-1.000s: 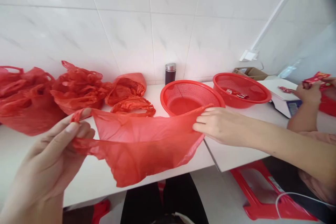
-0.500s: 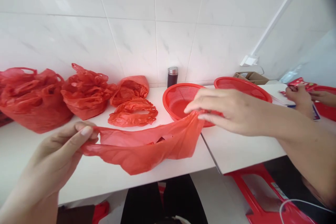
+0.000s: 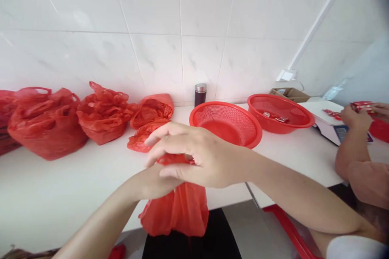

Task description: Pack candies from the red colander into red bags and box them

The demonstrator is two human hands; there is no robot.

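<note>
The right hand, fingers loosely parted, crosses the left hand, its grip hidden, above a thin red plastic bag, gathered but seemingly not yet knotted.

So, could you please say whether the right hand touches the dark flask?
Apart: the head view shows the nearer red basket between the right hand and dark flask.
</note>
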